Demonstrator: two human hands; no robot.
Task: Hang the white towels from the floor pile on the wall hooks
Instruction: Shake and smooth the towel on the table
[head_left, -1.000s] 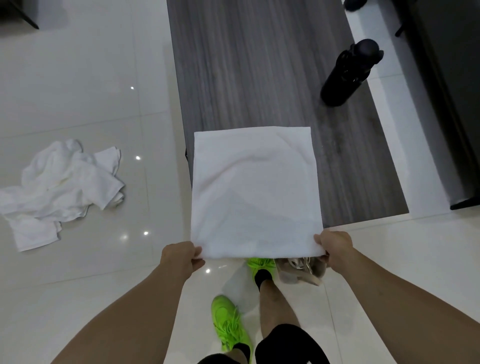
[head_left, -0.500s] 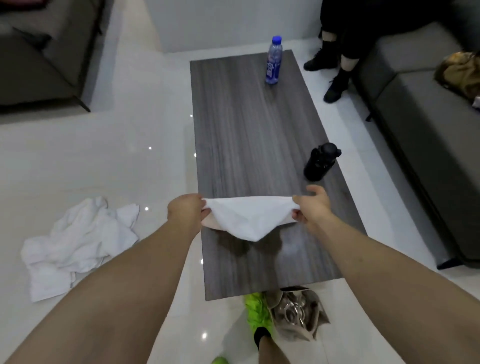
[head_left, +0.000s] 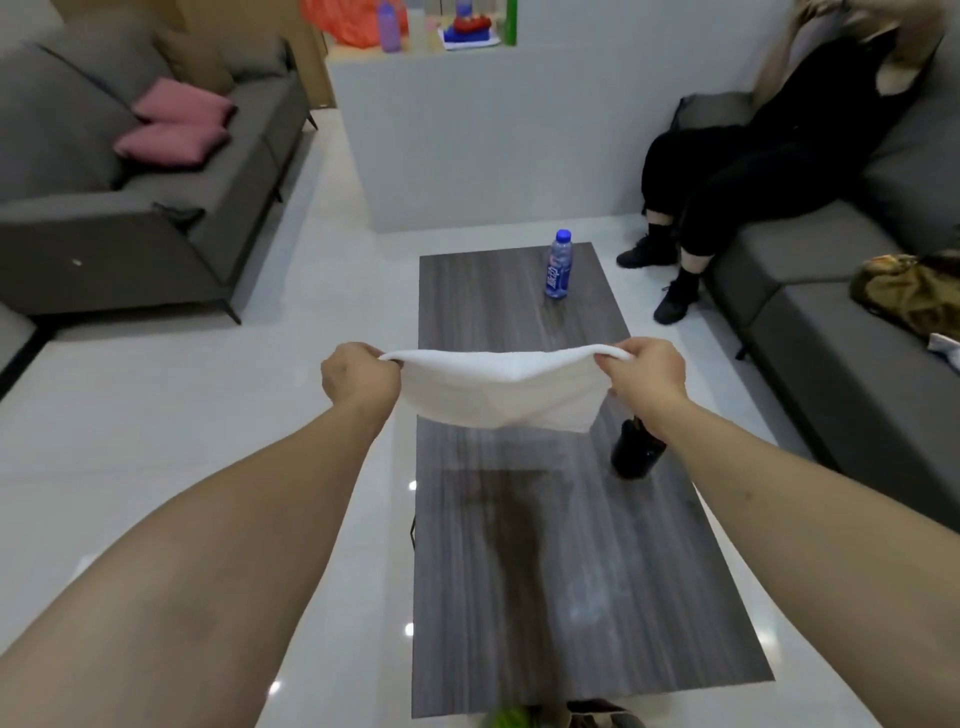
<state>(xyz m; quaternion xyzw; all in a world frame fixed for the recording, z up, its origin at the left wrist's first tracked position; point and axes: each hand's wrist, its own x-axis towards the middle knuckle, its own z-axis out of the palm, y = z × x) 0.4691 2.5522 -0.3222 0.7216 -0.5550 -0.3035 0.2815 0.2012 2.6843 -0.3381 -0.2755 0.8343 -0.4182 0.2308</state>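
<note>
Step in hand: the person is carrying 1 white towel, stretched out flat between both hands, over the dark wood-grain counter.
Left grip: the left hand is pinching the towel's left corner, fingers curled round the hem.
Right grip: the right hand is grasping the right corner the same way, thumb on top.
Why held so: 2 corner holds are keeping the top edge taut and open, likely so the cloth is staying untangled and an edge is ready to go over a hook.
Towel relative to grips: the cloth is spanning between the 2 hands, its top hem running from one grip to the other, the rest sagging below and toward the person, clear of the counter.
Hooks and pile: no wall hooks and no floor pile are showing in this view.
On the counter: a blue-capped water bottle is standing upright at the far end; a black bottle is standing just under the right wrist, partly hidden.
Around: grey sofas are flanking the white floor; a seated person in black is at the far right.
Progress: judging by this, hanging is not yet begun for this towel.
</note>
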